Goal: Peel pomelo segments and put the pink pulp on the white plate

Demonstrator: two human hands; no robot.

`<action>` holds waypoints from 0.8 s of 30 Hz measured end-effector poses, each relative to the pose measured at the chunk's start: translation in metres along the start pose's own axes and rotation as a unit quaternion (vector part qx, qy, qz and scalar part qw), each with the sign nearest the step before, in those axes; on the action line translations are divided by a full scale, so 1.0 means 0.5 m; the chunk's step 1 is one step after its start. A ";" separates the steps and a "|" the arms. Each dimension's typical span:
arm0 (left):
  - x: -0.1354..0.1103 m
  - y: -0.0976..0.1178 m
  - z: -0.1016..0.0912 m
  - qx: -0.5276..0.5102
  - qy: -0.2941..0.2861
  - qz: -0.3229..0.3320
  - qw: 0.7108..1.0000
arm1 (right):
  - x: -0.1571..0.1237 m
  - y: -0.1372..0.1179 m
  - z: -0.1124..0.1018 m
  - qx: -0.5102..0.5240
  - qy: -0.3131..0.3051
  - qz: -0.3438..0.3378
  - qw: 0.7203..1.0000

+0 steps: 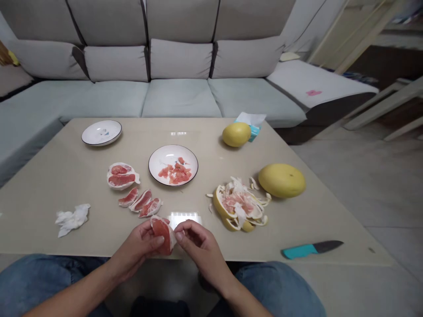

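Since L hand [137, 248] cradles pomelo segment [161, 235] just above table edge [66, 248], thumb pressed on pulp, R fingertips [180, 233] bunched at white membrane, pinch unclear: too hard a squeeze could tear pulp, drip juice on jeans [274, 286].

Faded blue denim jeans [42, 281] cover the thighs, and the right leg's denim [277, 286] shows the same mottled, washed look. The left forearm [77, 301] and right forearm [246, 299] are bare, as are the left hand [134, 251] and right hand [201, 248].
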State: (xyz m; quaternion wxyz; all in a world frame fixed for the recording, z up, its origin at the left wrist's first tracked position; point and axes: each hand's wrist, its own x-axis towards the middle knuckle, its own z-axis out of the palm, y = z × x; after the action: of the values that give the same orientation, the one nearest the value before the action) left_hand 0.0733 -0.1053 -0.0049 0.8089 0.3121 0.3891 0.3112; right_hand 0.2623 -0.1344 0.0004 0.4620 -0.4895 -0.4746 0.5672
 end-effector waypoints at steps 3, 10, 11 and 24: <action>0.001 0.001 0.002 0.024 0.008 0.024 0.999 | -0.001 0.003 0.004 0.003 0.001 -0.004 1.000; 0.001 -0.002 0.007 0.092 0.069 0.067 0.991 | -0.001 0.005 0.016 0.020 0.017 0.025 0.999; 0.002 -0.001 0.007 0.095 0.073 0.069 0.990 | -0.001 0.005 0.017 0.016 0.020 0.027 0.999; -0.004 0.016 0.005 0.025 0.003 -0.011 1.000 | -0.005 -0.011 0.005 0.002 0.001 0.053 0.999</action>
State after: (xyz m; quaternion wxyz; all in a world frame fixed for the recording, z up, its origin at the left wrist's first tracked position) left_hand 0.0726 -0.1026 0.0031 0.8030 0.3269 0.4026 0.2936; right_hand 0.2603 -0.1362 0.0062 0.4328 -0.5134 -0.4464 0.5916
